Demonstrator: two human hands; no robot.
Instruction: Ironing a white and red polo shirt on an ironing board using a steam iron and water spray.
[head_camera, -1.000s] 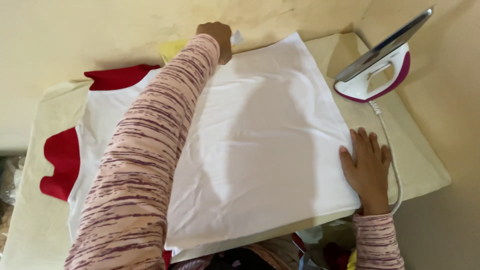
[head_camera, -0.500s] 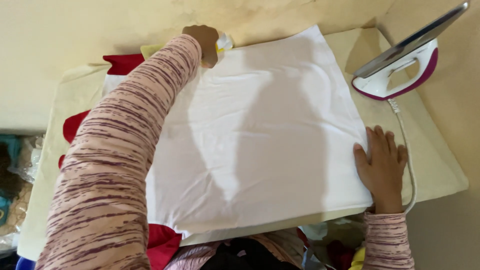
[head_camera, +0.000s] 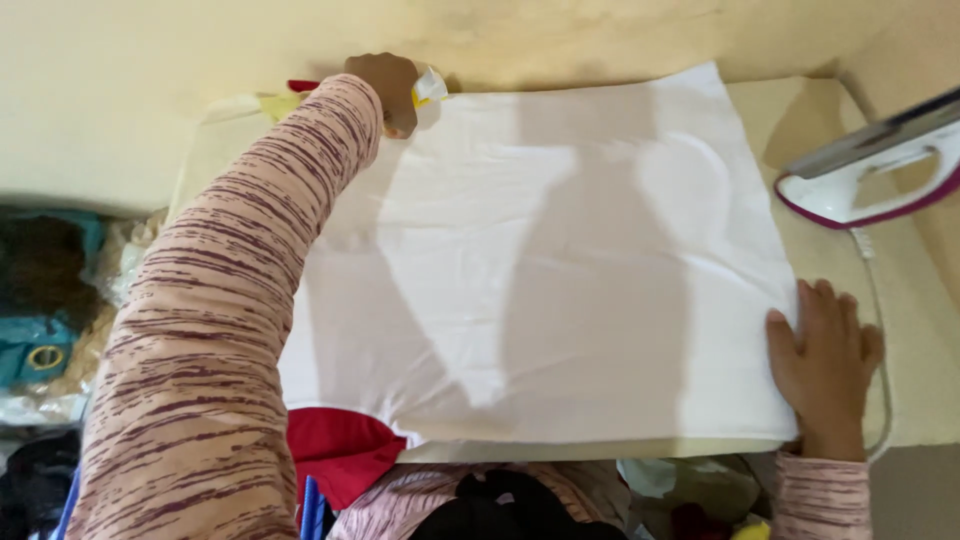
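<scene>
Cream-yellow walls close in on two sides of a padded bench covered in pale beige cloth, seen from straight above. Spread flat over most of it lies a white cotton shirt with red sleeves; its smooth white body fills the middle, and one red sleeve hangs off the near edge at about 7 o'clock.

At 11 o'clock, on the far corner of the shirt against the wall, the left hand is curled into a closed grip on a small white-and-yellow object, only a tip of which pokes out past the knuckles; what it is cannot be told. The arm reaching there wears a pink sleeve streaked with purple.

At 4 o'clock the right hand lies flat, fingers spread and holding nothing, its fingertips touching the shirt's right hem, palm on the bare bench cloth just beside it.

At 2 o'clock a white and magenta electric iron stands tipped on its heel, clear of the shirt, its white cord trailing down past the right hand's outer side.

Off the bench at 9 o'clock sits a heap of clutter with teal fabric.
</scene>
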